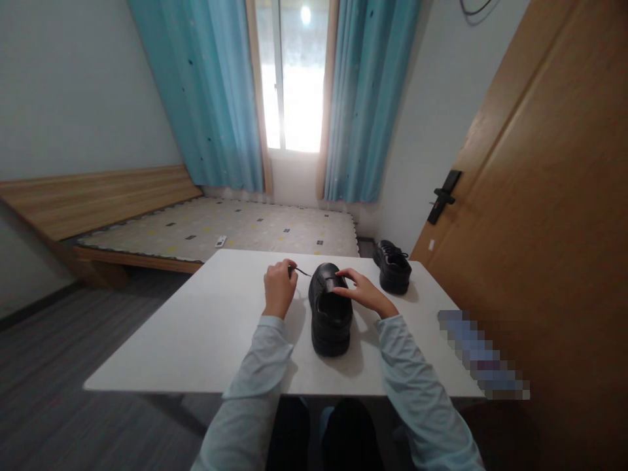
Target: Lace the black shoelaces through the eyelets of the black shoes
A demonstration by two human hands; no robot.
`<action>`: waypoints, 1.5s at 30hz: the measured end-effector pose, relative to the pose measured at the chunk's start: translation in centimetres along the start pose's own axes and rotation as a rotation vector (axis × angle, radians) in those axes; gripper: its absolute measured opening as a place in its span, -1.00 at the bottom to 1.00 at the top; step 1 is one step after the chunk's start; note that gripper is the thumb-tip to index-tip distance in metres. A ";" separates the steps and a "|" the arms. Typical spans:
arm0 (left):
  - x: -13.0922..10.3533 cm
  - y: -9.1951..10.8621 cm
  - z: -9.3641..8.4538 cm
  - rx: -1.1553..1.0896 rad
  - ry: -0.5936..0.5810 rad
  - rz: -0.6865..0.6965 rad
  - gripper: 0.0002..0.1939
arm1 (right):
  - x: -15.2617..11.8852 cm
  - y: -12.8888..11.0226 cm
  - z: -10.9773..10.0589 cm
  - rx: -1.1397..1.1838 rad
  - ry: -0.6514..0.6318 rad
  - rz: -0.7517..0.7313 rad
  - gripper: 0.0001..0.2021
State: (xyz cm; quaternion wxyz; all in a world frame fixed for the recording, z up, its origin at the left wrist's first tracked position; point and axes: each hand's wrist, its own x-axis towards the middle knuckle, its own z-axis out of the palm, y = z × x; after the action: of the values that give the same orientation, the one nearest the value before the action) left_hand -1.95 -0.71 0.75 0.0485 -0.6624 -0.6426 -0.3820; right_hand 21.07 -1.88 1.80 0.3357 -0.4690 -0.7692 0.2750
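Black shoe (331, 327) sits between the hands, right one touching, left one out wide

White tabletop (196, 340), and the shoe is upright on it, a little right of the middle, its long axis running from near edge to far edge: heel towards me, toe away. Right hand (363, 293) is the nearer, coming in from the shoe's right, thumb and fingers part-open on the upper just ahead of the opening; whether they pinch anything, I can't tell. Left hand (280, 288) is off the shoe's left side, clear of the leather, fingers closed on a dark lace (303, 271). Lace points right, across the gap towards the front of the shoe; I can't make out where it joins. Second shoe (395, 275) rests by the far right corner, beyond the right hand.
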 end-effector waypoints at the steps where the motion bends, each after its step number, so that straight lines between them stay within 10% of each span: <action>1: 0.0 0.1 0.0 0.027 -0.039 0.010 -0.85 | 0.0 0.0 0.0 -0.001 0.000 0.000 -0.48; 14: 1.3 -1.0 -2.6 0.217 -0.276 -0.075 -0.78 | -0.2 0.0 -0.3 -0.003 0.007 -0.031 -0.56; 25: 3.8 -9.9 -6.7 0.367 -0.449 -0.210 -0.75 | -0.4 -0.3 -0.2 -0.002 0.007 -0.043 -0.58; 33: 2.9 -14.1 -5.0 0.397 -0.482 -0.300 -0.68 | -0.5 -0.4 -0.1 0.003 0.007 -0.047 -0.57; 45: 2.5 -13.6 -5.7 0.410 -0.430 -0.444 -0.71 | -0.5 -0.6 0.0 -0.002 0.009 -0.053 -0.58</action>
State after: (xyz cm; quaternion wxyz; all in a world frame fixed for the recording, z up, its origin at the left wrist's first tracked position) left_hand -16.86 0.40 0.39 -0.0402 -0.5486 -0.8293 -0.0987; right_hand 20.97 -2.54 2.11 0.3459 -0.4501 -0.7801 0.2628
